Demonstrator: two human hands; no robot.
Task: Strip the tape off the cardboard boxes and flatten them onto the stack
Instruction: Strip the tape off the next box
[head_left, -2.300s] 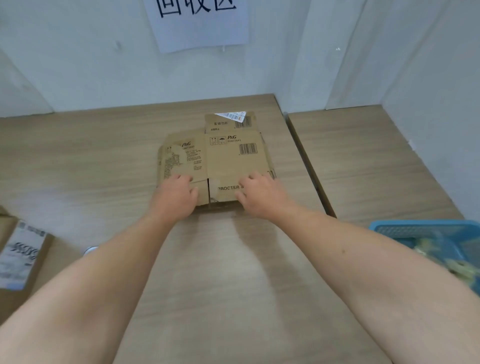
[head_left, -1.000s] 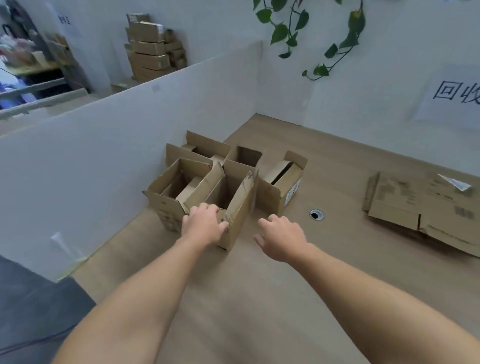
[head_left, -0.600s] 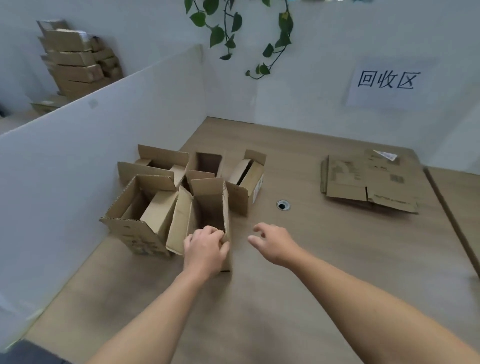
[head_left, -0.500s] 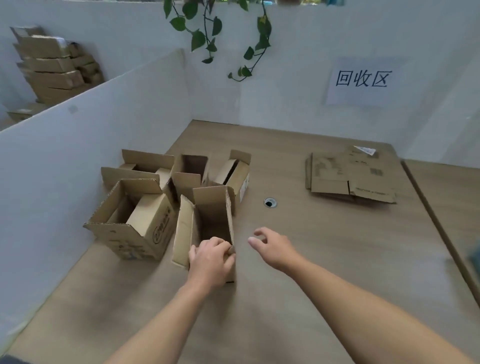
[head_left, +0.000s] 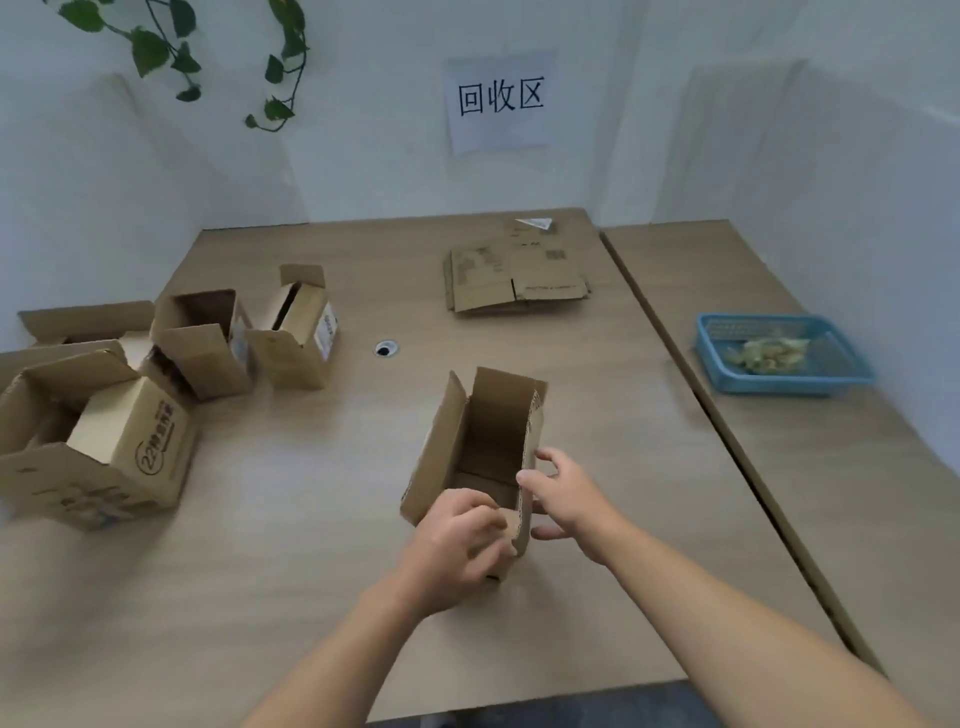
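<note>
A small open cardboard box (head_left: 485, 441) stands on the wooden table in front of me, its flaps up. My left hand (head_left: 457, 540) grips its near end wall. My right hand (head_left: 563, 493) rests against the box's right side, fingers spread. The stack of flattened boxes (head_left: 514, 278) lies at the back of the table under the wall sign. Several other open boxes stand at the left: a large one (head_left: 98, 441), one behind it (head_left: 205, 340) and one further right (head_left: 301, 327).
A blue plastic basket (head_left: 779, 353) holding crumpled tape sits on the adjoining table at the right. A cable hole (head_left: 385, 348) is in the tabletop. White partition walls close off the back and left. A seam (head_left: 701, 415) runs between the two tables.
My left hand has pulled the small box away from the group at the left toward the table's middle. My right hand has come up against its right side. My view has swung right.
</note>
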